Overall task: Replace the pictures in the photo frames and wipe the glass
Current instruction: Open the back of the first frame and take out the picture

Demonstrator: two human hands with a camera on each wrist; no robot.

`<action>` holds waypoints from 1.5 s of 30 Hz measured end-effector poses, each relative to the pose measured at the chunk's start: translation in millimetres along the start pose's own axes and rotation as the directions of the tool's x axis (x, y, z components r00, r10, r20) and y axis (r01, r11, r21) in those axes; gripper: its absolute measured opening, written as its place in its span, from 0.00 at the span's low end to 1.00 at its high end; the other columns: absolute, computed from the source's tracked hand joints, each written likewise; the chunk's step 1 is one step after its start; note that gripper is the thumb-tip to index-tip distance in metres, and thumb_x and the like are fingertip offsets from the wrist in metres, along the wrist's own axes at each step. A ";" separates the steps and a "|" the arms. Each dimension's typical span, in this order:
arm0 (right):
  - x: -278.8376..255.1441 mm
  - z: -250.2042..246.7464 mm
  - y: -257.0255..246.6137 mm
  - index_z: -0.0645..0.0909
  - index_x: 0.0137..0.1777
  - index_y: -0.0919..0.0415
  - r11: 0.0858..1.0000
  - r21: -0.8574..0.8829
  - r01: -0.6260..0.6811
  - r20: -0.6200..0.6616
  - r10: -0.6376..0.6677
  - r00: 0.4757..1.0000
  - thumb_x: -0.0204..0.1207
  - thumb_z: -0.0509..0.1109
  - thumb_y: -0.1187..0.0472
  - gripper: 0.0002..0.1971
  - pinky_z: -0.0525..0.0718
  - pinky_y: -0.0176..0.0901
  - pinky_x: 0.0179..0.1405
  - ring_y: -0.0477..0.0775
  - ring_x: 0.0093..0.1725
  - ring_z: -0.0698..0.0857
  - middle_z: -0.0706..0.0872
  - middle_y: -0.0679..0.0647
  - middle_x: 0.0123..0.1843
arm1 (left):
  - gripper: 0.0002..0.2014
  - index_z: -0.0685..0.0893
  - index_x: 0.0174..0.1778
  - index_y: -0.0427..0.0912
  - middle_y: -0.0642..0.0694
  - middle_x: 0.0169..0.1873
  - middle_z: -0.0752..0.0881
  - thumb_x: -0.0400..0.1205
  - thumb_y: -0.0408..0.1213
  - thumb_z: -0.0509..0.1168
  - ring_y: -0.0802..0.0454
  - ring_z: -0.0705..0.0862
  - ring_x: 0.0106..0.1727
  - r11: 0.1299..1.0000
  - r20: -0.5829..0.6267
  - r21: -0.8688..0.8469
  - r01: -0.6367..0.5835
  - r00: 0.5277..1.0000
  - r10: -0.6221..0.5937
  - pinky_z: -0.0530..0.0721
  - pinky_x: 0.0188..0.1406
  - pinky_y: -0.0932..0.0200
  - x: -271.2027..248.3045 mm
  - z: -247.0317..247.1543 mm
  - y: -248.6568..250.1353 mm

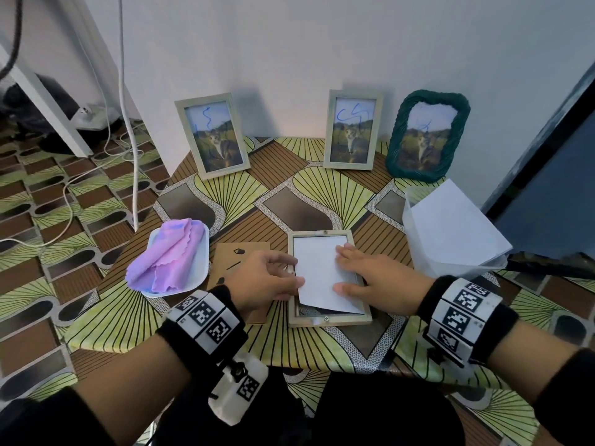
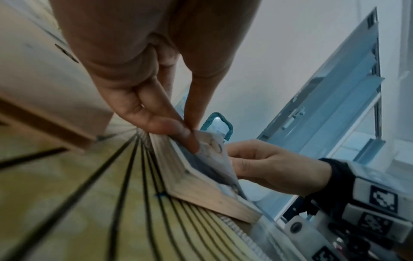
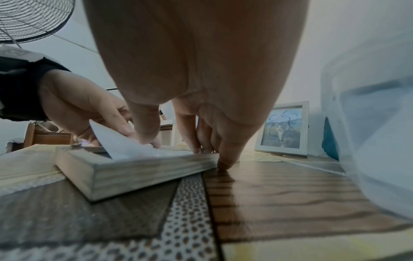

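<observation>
Head view: the open frame [image 1: 328, 281] lies face down on the tabletop [image 1: 289, 194], and the white picture [image 1: 322, 272] sits skewed in it, its near corner over the rim.
Head view, hands: the left hand [image 1: 267, 278] pinches the picture's left edge; the right hand [image 1: 370, 278] lies flat with straight fingers on the picture and the frame.
Head view, risk: the backing board [image 1: 231, 262] waits beside; closing over a skewed sheet can crease it.
Left wrist view: thumb and finger [image 2: 176, 130] lift the sheet [image 2: 214, 151]; a hard pull can bend or tear it.
Right wrist view: the fingertips [image 3: 223, 164] press the frame [image 3: 138, 169]; if they slip, the frame can slide toward the plastic tub [image 3: 368, 123].
</observation>
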State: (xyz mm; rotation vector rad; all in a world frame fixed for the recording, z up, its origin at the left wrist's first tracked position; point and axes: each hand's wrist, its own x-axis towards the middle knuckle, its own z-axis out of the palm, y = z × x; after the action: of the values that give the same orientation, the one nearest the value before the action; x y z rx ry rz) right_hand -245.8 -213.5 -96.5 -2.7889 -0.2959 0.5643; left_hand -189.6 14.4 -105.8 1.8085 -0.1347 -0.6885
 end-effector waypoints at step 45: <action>-5.0 -3.9 -10.6 0.73 0.77 0.46 0.877 0.464 0.126 -0.397 0.079 0.915 0.82 0.65 0.44 0.24 0.76 0.26 0.61 0.29 0.63 0.77 0.79 0.36 0.71 | 0.25 0.85 0.65 0.53 0.56 0.58 0.85 0.75 0.26 0.75 0.49 0.92 0.39 0.888 -0.196 0.251 -0.384 0.879 0.435 0.92 0.39 0.55 -4.8 -33.0 47.6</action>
State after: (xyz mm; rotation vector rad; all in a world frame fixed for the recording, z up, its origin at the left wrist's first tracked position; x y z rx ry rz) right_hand -250.3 -205.7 -88.0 -2.3279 -0.0802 0.0237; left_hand -165.0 27.1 -54.8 1.9616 -0.4252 -0.1441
